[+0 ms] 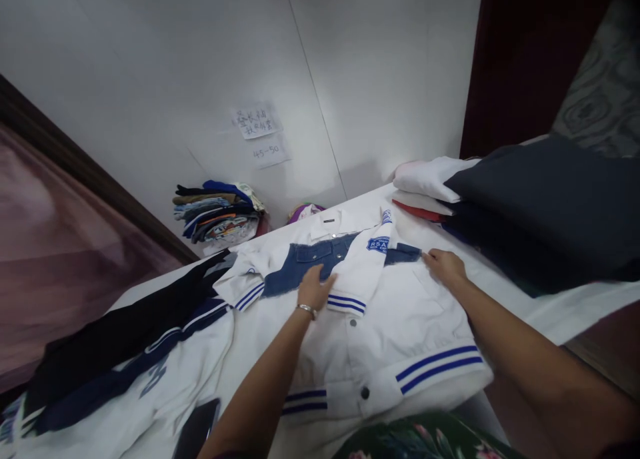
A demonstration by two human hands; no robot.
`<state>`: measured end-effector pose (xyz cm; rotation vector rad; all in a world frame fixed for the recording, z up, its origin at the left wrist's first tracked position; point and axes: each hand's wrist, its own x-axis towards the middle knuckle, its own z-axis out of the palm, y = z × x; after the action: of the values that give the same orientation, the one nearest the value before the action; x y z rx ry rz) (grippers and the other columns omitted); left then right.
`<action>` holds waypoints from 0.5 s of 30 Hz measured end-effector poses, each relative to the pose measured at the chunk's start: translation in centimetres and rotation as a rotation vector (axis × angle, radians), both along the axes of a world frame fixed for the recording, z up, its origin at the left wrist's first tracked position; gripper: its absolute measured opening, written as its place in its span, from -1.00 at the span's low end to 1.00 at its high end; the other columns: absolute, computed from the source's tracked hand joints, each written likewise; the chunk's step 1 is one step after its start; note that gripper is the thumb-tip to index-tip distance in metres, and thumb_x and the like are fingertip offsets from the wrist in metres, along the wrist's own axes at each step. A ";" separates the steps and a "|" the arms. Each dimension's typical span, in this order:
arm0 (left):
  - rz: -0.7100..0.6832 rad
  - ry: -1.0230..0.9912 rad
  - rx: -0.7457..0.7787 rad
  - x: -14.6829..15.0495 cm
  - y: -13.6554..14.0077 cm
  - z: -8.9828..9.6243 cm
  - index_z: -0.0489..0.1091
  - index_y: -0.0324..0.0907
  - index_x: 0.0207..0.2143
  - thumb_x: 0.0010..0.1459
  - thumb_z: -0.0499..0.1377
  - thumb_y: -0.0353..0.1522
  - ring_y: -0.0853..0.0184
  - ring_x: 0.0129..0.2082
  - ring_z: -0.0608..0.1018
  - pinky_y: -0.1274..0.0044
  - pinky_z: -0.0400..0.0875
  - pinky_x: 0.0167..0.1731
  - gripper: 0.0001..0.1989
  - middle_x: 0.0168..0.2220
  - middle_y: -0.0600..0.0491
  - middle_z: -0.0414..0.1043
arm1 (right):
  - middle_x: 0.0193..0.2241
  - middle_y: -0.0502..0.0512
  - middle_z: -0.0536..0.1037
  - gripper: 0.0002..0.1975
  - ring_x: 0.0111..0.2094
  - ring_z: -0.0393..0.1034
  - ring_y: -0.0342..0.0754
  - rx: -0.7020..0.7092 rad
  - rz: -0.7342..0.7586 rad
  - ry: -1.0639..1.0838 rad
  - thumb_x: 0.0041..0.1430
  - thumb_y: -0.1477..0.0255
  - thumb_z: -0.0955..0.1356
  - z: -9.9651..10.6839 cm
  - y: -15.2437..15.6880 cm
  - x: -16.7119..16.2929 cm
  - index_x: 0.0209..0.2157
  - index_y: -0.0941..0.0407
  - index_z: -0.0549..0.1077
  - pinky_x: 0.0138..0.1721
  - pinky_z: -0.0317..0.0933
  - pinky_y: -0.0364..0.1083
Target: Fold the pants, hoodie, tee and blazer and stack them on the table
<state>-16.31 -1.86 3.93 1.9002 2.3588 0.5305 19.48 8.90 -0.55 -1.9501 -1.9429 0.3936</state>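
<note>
A white jacket [415,312] with a denim-blue chest panel and blue-striped cuffs and hem lies front up, its collar away from me. One sleeve [361,272] is folded across the front, its cuff pointing toward me. My left hand [315,291], with a silver bracelet at the wrist, rests on the jacket beside that cuff, thumb and fingers apart. At the right side, my right hand [446,267] pinches the jacket's edge near the end of the blue panel. Its fingertips are partly hidden.
Dark and white garments [125,359] lie to the left, with a dark flat object [197,429] near the front. Folded clothes [220,212] are stacked by the wall. Another pile [545,205] stands right. Paper notes [257,120] hang on the wall.
</note>
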 end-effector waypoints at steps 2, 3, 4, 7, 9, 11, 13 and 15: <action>-0.091 0.060 -0.099 3.0 -0.2 -0.4 0.17 -0.20 0.19 0.09 0.10 -0.01 0.14 0.16 0.30 0.39 0.20 0.08 -0.30 0.19 -0.12 0.23 | -0.45 0.06 0.51 -0.59 -0.39 0.31 -0.07 0.010 0.000 0.014 0.19 0.11 0.16 0.0 0.0 0.0 -0.50 0.05 0.44 -0.51 -0.09 -0.14; -0.104 0.109 -0.143 4.1 -0.3 -0.5 0.15 -0.19 0.20 0.06 0.14 0.00 0.11 0.15 0.31 0.36 0.21 0.07 -0.26 0.18 -0.14 0.24 | -0.46 0.05 0.51 -0.59 -0.40 0.31 -0.07 0.013 0.001 0.023 0.19 0.11 0.17 0.0 0.0 0.0 -0.50 0.05 0.43 -0.51 -0.10 -0.14; -0.102 0.162 -0.175 4.8 -0.2 -0.6 0.15 -0.18 0.20 0.05 0.15 -0.02 0.08 0.12 0.33 0.33 0.23 0.04 -0.26 0.15 -0.15 0.27 | -0.46 0.05 0.51 -0.60 -0.40 0.31 -0.07 0.015 0.002 0.034 0.18 0.11 0.17 0.1 -0.1 0.0 -0.51 0.06 0.43 -0.51 -0.10 -0.14; -0.066 0.273 -0.211 5.7 0.6 -0.3 0.26 -0.21 0.10 0.11 0.14 -0.18 0.08 0.02 0.42 0.31 0.26 -0.01 -0.47 0.01 -0.18 0.39 | -0.47 0.03 0.51 -0.60 -0.40 0.32 -0.07 0.029 0.007 0.111 0.17 0.09 0.18 0.1 -0.2 0.0 -0.49 0.04 0.45 -0.51 -0.08 -0.14; -0.056 0.272 -0.222 5.7 1.4 0.5 0.34 -0.22 0.00 0.15 0.10 -0.29 0.11 -0.03 0.47 0.33 0.29 -0.04 -0.63 -0.06 -0.17 0.44 | -0.46 0.01 0.52 -0.62 -0.39 0.33 -0.06 0.047 0.007 0.202 0.16 0.07 0.19 0.0 -0.3 0.2 -0.43 0.02 0.47 -0.50 -0.03 -0.14; -0.035 0.214 -0.208 5.5 2.1 1.6 0.38 -0.22 -0.08 0.17 0.06 -0.35 0.12 -0.08 0.50 0.35 0.31 -0.08 -0.72 -0.12 -0.15 0.48 | -0.41 0.01 0.53 -0.63 -0.36 0.35 -0.05 0.103 0.025 0.291 0.16 0.08 0.20 -0.1 -0.3 0.4 -0.37 0.02 0.48 -0.45 0.06 -0.14; -0.017 0.065 -0.150 5.4 2.8 2.9 0.43 -0.20 -0.17 0.17 0.06 -0.37 0.14 -0.12 0.52 0.37 0.33 -0.10 -0.78 -0.18 -0.09 0.51 | -0.34 0.05 0.52 -0.65 -0.35 0.35 -0.04 0.206 0.065 0.370 0.16 0.12 0.20 -0.1 -0.3 0.6 -0.36 0.04 0.48 -0.37 0.13 -0.11; -0.026 -0.222 -0.101 5.8 3.4 4.0 0.45 -0.19 -0.26 0.16 0.08 -0.36 0.18 -0.17 0.53 0.41 0.36 -0.15 -0.82 -0.25 -0.03 0.53 | -0.30 0.08 0.51 -0.67 -0.34 0.35 -0.04 0.321 0.116 0.490 0.16 0.14 0.21 0.0 -0.5 0.5 -0.37 0.06 0.47 -0.30 0.18 -0.09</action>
<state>-10.56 1.55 7.94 1.7289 2.1754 0.5752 20.02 8.36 -0.51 -1.3872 -1.6783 0.5000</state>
